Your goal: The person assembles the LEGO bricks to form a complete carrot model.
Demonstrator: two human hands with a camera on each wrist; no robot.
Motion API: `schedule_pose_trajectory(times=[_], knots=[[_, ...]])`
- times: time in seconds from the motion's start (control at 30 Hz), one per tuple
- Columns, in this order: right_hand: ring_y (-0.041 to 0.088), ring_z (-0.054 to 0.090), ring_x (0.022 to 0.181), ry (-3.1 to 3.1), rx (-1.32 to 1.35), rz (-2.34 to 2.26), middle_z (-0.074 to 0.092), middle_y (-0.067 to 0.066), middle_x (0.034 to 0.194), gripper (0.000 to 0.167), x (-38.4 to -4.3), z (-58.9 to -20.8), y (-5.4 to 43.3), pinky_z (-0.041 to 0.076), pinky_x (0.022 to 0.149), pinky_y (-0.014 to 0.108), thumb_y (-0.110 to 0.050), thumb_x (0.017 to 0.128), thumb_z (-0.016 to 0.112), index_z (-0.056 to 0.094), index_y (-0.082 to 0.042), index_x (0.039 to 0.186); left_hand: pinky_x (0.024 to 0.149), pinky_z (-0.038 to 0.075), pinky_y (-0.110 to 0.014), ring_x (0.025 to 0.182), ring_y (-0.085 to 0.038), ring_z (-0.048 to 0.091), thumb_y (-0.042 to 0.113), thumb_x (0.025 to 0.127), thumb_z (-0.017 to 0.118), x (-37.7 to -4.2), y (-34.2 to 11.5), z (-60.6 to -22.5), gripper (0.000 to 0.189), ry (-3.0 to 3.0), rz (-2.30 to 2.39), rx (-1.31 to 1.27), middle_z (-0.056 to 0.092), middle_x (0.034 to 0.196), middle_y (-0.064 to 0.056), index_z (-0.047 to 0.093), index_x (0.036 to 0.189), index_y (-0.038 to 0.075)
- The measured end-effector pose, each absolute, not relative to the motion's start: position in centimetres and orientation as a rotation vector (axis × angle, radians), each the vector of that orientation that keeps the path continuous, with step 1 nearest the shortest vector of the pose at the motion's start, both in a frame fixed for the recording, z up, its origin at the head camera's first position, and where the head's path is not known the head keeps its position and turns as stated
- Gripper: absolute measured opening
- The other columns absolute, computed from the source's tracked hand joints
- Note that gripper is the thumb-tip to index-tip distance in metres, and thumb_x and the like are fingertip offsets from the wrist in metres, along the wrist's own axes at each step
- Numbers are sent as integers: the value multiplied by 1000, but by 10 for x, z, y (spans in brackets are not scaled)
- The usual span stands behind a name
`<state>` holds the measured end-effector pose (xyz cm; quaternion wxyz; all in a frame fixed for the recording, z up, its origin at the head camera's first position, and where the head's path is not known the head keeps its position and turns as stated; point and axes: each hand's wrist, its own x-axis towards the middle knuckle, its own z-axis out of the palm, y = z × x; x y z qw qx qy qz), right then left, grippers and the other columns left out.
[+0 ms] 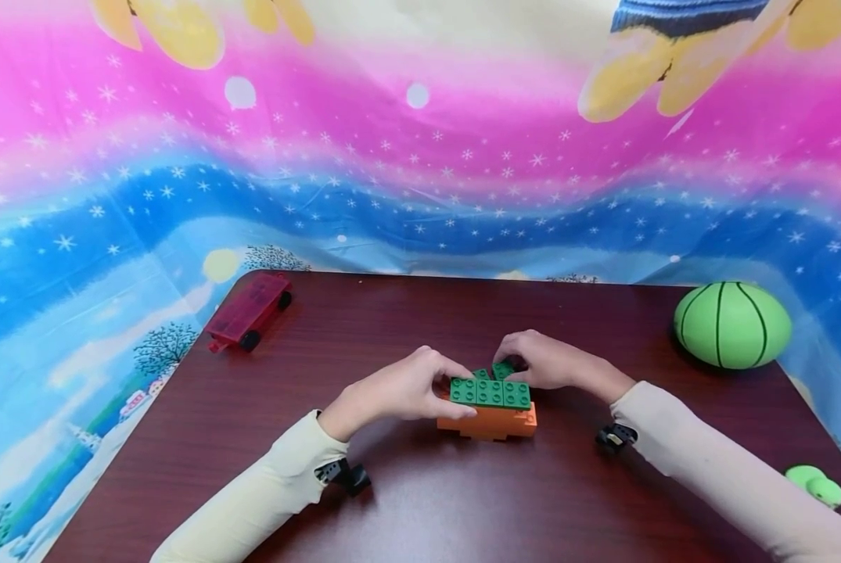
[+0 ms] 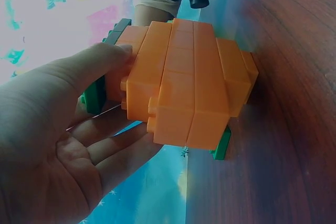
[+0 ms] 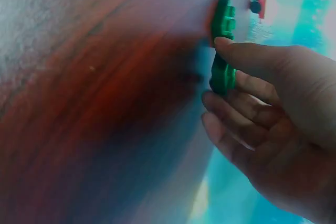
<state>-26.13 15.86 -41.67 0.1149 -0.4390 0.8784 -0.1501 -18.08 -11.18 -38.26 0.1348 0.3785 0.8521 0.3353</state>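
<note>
A block build of stacked orange bricks (image 1: 486, 422) sits on the table, with a row of green studded bricks (image 1: 490, 393) along its top. My left hand (image 1: 409, 385) grips the build from its left end, thumb on the near side and fingers reaching round behind. In the left wrist view the orange bricks (image 2: 178, 82) show a stepped, staggered shape. Behind the build, my right hand (image 1: 550, 363) pinches a green brick (image 3: 223, 74) between thumb and fingers. Another green piece (image 3: 223, 18) lies just beyond the thumb in the right wrist view.
A translucent red toy cart (image 1: 251, 311) with black wheels stands at the back left. On the right are a green ball (image 1: 733, 324) with dark lines and a small light-green object (image 1: 814, 485) near the edge. A printed cloth (image 1: 420, 172) hangs behind the table.
</note>
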Motion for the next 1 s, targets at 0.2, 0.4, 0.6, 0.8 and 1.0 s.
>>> schedule_pose_trajectory(times=[0.2, 0.4, 0.6, 0.8, 1.0], knots=[[10, 70, 95, 2635, -1291, -589, 72, 1, 111, 30, -250, -388, 168, 60, 85, 36, -19, 91, 79, 74, -9, 119, 60, 39, -15, 59, -2, 45, 29, 95, 75, -178, -110, -381, 41, 2505, 920, 1214, 62, 76, 9, 68, 133, 16], [4, 67, 90, 2685, -1386, -668, 70, -7, 106, 28, -227, -354, 180, 59, 81, 29, -19, 89, 80, 74, -16, 116, 72, 53, -21, 80, -5, 59, 28, 99, 69, -175, -109, -377, 55, 2521, 826, 1376, 72, 113, 5, 51, 151, 24], [-2, 66, 85, 2599, -1404, -755, 70, -10, 106, 25, -203, -336, 189, 59, 77, 25, -20, 88, 82, 74, -18, 112, 81, 58, -31, 89, -4, 58, 28, 100, 68, -174, -107, -376, 51, 2509, 775, 1371, 71, 124, 5, 54, 149, 24], [0, 68, 86, 2475, -1481, -844, 71, -7, 105, 18, -186, -336, 190, 61, 74, 25, -16, 89, 81, 74, -18, 105, 79, 51, -21, 90, -5, 57, 28, 101, 67, -172, -106, -375, 50, 2529, 729, 1362, 70, 124, 6, 53, 149, 24], [-2, 68, 86, 2493, -1479, -826, 72, -10, 103, 16, -183, -338, 186, 60, 75, 25, -22, 91, 81, 73, -21, 105, 80, 52, -23, 89, -6, 56, 27, 101, 67, -172, -105, -376, 49, 2539, 730, 1374, 69, 120, 8, 54, 148, 24]])
